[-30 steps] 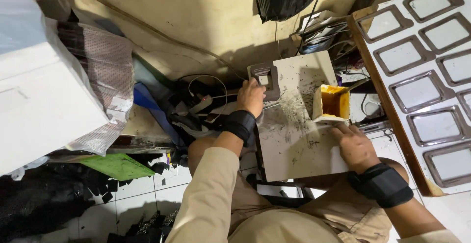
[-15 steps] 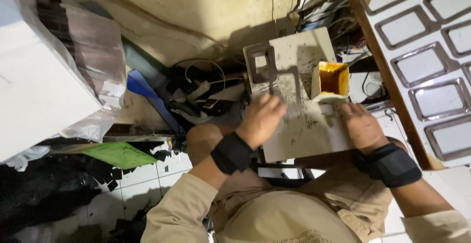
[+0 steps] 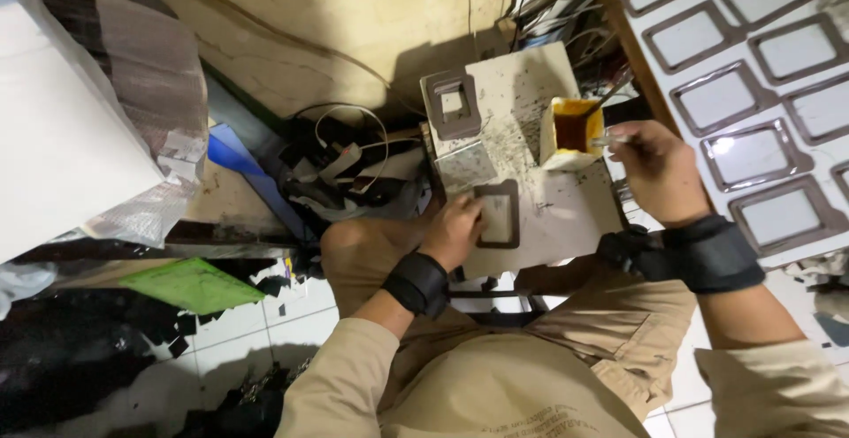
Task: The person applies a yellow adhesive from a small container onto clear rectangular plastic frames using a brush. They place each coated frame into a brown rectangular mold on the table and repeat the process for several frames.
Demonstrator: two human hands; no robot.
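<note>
Left hand now on brown frame, right hand lifted

frame on board under left hand; frame stack behind it, glue pot to its right.

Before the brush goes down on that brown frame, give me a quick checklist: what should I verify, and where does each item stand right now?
1. Brown frame lies flat on the small work board: ok.
2. Left hand steadies the frame at its left edge: ok, the fingers rest on it.
3. Right hand grips the brush: ok, it is pinched between the fingers.
4. Brush loaded from the glue pot: cannot tell, the tip is too small to judge.
5. Glue pot upright and apart from the frame: ok.
6. Stack of frames at the far end of the board clear of the work spot: ok.
</note>
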